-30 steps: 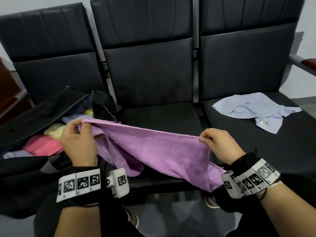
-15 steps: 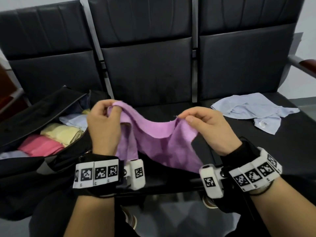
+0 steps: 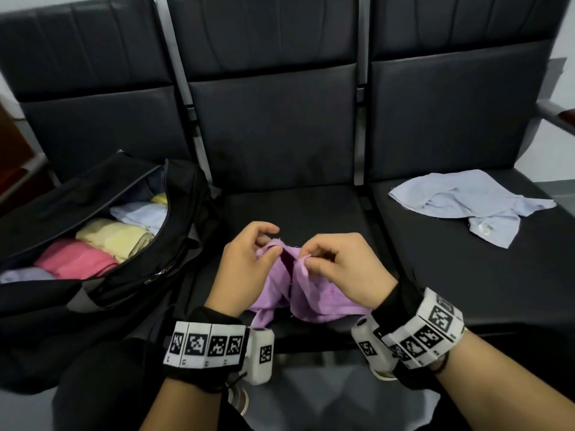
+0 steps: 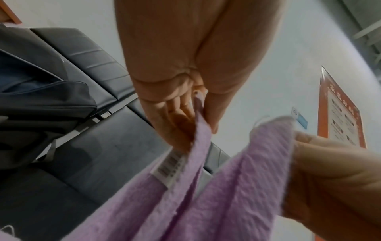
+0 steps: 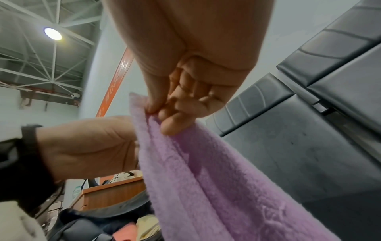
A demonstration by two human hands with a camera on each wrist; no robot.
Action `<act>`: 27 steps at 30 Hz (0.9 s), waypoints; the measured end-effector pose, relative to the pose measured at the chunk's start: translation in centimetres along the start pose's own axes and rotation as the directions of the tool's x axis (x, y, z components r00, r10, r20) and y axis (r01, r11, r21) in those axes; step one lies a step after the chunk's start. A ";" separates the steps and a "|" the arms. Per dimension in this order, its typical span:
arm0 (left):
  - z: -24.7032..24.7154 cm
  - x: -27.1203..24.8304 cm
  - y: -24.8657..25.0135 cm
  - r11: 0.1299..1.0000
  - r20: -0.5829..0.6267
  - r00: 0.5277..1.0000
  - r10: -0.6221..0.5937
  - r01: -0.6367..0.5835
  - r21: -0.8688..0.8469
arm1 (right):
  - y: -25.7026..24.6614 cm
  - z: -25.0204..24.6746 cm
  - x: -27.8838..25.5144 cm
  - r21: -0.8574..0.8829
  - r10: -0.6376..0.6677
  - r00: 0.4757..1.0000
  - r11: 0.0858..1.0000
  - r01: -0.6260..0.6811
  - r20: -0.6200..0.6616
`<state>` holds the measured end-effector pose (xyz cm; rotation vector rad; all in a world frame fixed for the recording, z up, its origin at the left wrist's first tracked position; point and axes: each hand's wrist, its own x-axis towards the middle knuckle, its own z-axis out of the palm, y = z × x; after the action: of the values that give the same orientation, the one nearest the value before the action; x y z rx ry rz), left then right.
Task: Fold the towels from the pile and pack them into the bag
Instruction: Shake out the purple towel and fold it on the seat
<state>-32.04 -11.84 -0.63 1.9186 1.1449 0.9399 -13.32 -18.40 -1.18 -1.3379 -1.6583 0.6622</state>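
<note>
Both hands, left (image 3: 245, 262) & right (image 3: 339, 269), pinch purple towel (image 3: 314, 297) corners over middle seat (image 3: 298, 209). Open black bag (image 3: 149, 269) w/ rolled towels at left; light-blue towel (image 3: 473, 203) on right seat.

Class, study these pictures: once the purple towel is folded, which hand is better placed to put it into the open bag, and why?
Probably the left hand. It pinches the purple towel on the side nearest the black bag, which lies open on the left seat. The right hand would have to cross over.
</note>
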 end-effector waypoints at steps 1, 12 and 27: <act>0.0 -0.1 0.2 0.999 -0.008 1.000 -0.005 0.005 -0.039 | -0.1 0.1 0.2 -0.013 -0.010 1.000 1.000 0.009 -0.008; -0.2 -0.8 1.4 0.994 0.108 0.994 -0.031 0.042 -0.096 | -0.8 0.8 0.9 -0.166 -0.015 1.000 0.986 0.011 -0.024; -0.8 -1.2 1.2 0.992 0.159 0.983 0.086 -0.098 0.074 | -0.7 0.8 0.9 -0.263 -0.010 1.000 0.965 0.011 0.005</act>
<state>-32.64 -13.22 0.52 2.0867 1.0246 0.7861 -14.35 -17.61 -0.68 -1.5123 -1.8022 0.4485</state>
